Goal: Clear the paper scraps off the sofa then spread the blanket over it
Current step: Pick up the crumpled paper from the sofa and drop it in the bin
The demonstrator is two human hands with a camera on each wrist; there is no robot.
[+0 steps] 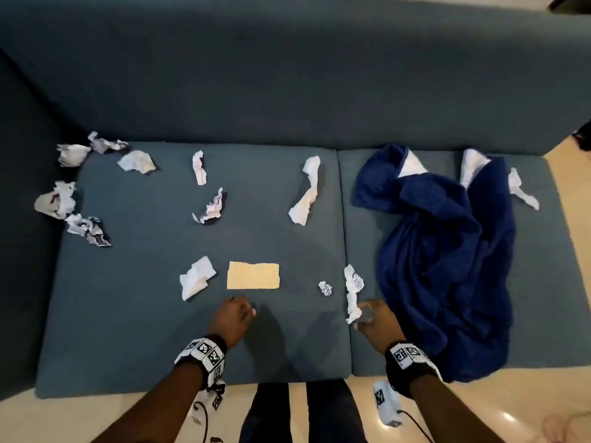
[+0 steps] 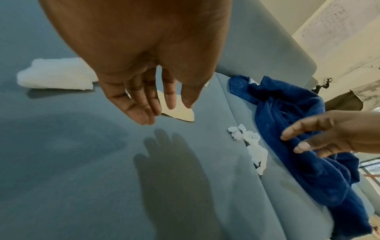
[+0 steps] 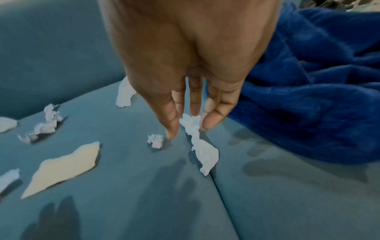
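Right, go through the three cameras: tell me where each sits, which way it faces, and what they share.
Head: worn on the head, looking down at the teal fabric sofa; both forearms, left hand and right hand show.
Left wrist: looks along the open left hand toward the crumpled dark blue blanket; the right hand also shows.
Right wrist: looks along the right hand at the long twisted white paper scrap.
Shared: all three show the flat tan paper piece, scrap and blanket.

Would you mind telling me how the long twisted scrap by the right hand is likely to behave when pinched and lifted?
The long scrap looks like thin crumpled paper, so probably very light. Twisted and narrow, it would likely dangle limply from the right hand. Lying along the cushion seam, it might snag slightly.
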